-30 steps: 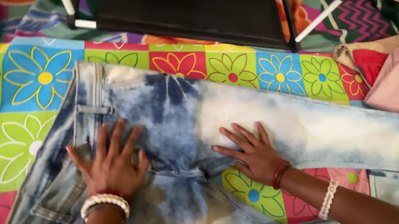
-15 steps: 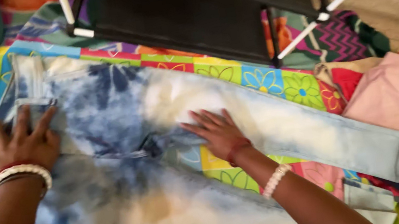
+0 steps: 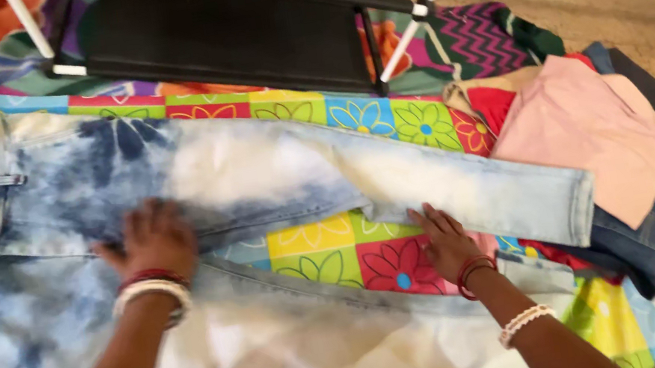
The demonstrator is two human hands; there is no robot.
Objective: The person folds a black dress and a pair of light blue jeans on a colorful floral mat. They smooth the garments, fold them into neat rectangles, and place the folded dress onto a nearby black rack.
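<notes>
The jeans (image 3: 257, 177) lie lengthwise left to right; the left hand (image 3: 150, 241) presses flat near the crotch, and the right hand (image 3: 444, 240) (also open, gripping nothing) rests at the far leg's near edge.

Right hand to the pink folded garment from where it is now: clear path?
Probably yes. The right hand lies flat on the jeans leg; the pink garment sits just beyond that leg on the pile, top uncovered, nothing standing between them.

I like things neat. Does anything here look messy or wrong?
The bleached blue denim jeans lie flat with legs spread apart. Past the leg ends, a pink cloth and dark blue clothes sit in a rumpled heap, hanging off the flowered patchwork blanket.
</notes>
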